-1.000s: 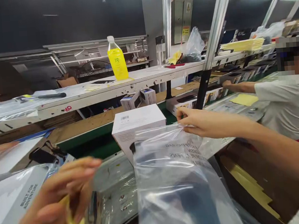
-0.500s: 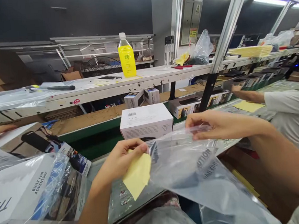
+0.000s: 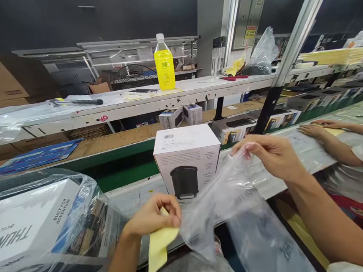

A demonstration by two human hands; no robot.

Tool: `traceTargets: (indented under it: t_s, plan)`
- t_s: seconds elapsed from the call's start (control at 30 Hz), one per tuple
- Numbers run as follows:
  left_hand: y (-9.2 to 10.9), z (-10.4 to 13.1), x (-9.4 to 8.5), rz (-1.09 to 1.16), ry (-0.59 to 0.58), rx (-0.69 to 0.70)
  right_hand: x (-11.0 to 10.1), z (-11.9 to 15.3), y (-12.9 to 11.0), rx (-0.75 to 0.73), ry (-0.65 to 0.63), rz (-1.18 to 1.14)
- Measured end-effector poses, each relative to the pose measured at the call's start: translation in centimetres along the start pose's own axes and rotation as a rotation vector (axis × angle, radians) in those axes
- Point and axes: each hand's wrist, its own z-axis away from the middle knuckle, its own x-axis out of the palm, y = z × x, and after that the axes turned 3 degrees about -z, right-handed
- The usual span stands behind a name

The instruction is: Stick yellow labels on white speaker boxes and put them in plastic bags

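A yellow paper (image 3: 160,247) is pinched between the fingers of my left hand (image 3: 154,215), low in the middle. My right hand (image 3: 266,154) grips the top edge of a clear plastic bag (image 3: 221,200), which hangs down between my hands and over the front edge. Whether my left fingertips also touch the bag is unclear. Just behind my hands a white box (image 3: 187,152) with a black device printed on its side stands upright. On the left lies a larger printed box (image 3: 28,223) inside clear plastic.
A yellow bottle (image 3: 165,70) and a black-handled tool (image 3: 80,102) are on the white shelf (image 3: 129,108). Further boxes (image 3: 234,127) line the lower level. At right, another person's hands (image 3: 314,130) rest near yellow paper. A blue printed sheet (image 3: 35,158) lies at left.
My right hand has risen with the bag's edge, and my left hand has moved lower with the paper. The hand and box at far left are gone. The other person's hands are lower.
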Motion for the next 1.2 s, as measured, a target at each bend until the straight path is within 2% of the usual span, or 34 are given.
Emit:
traceTargets:
  t_s: [0.03, 0.07, 0.1, 0.2, 0.23, 0.27, 0.3, 0.37, 0.43, 0.5, 0.57, 0.63, 0.7, 0.73, 0.77, 0.83, 0.87, 0.9, 0.97, 1.0, 1.07, 1.13, 1.2]
  plan:
    - [-0.2, 0.2, 0.2, -0.073, -0.052, -0.015, 0.4, 0.2, 0.2, 0.011, 0.032, -0.050]
    - [-0.2, 0.5, 0.4, -0.130, -0.055, -0.015, 0.7, 0.4, 0.4, 0.022, 0.048, -0.073]
    - [0.2, 0.9, 0.5, -0.164, 0.009, 0.004, 1.2, 0.5, 0.4, 0.040, 0.043, -0.054]
    - [2.6, 2.2, 0.6, -0.147, 0.384, 0.126, 2.5, 0.5, -0.3, 0.133, -0.093, 0.202]
    - [3.7, 2.5, 0.7, -0.141, 0.462, 0.159, 3.0, 0.4, -0.7, 0.158, -0.147, 0.290]
    - [4.7, 2.6, 0.9, -0.163, 0.487, 0.177, 3.3, 0.2, -1.3, 0.187, -0.195, 0.348]
    - [5.6, 2.4, 1.2, -0.217, 0.457, 0.180, 3.7, 0.0, -1.8, 0.229, -0.223, 0.366]
    - [6.6, 1.2, 2.1, -0.360, 0.287, 0.139, 4.1, -0.5, -2.6, 0.341, -0.256, 0.304]
    - [6.6, -0.5, 2.8, -0.431, 0.123, 0.078, 4.0, -0.8, -3.1, 0.459, -0.308, 0.159]
    - [6.0, -1.7, 3.0, -0.420, 0.011, 0.049, 3.5, -0.9, -3.1, 0.511, -0.391, 0.008]
    - [5.6, -1.6, 2.5, -0.441, -0.007, 0.070, 2.6, -0.9, -2.8, 0.461, -0.467, -0.042]
    - [5.6, -0.5, 1.4, -0.500, 0.043, 0.125, 1.3, -1.0, -2.4, 0.304, -0.556, 0.030]
    - [5.6, 1.1, 0.1, -0.482, 0.041, 0.177, -0.2, -0.9, -2.0, 0.139, -0.696, 0.063]
    - [5.3, 1.9, -0.6, -0.414, -0.003, 0.186, -0.9, -0.8, -1.8, 0.101, -0.796, 0.022]
    - [5.0, 2.6, -1.2, -0.315, -0.066, 0.179, -1.4, -0.7, -1.6, 0.109, -0.894, -0.031]
    - [3.8, 3.4, -2.0, -0.106, -0.164, 0.113, -2.1, -0.4, -1.2, 0.228, -1.028, -0.108]
    - [3.1, 3.5, -2.2, -0.030, -0.169, 0.076, -2.3, -0.2, -0.9, 0.302, -1.029, -0.115]
    - [2.5, 3.6, -2.3, 0.011, -0.136, 0.050, -2.2, 0.0, -0.5, 0.367, -0.977, -0.114]
    - [1.5, 3.6, -2.4, 0.000, -0.017, 0.024, -1.8, 0.4, 0.3, 0.429, -0.812, -0.125]
    - [1.2, 3.6, -2.4, -0.031, 0.012, -0.001, -1.5, 0.6, 0.8, 0.409, -0.723, -0.157]
    - [0.9, 3.7, -2.7, -0.118, -0.057, -0.098, -0.6, 1.2, 1.9, 0.262, -0.570, -0.280]
    - [0.6, 3.8, -3.4, -0.176, -0.224, -0.171, 0.5, 1.9, 3.0, 0.089, -0.460, -0.494]
    - [0.0, 3.8, -4.1, -0.157, -0.321, -0.076, 1.5, 2.7, 4.1, 0.094, -0.336, -0.679]
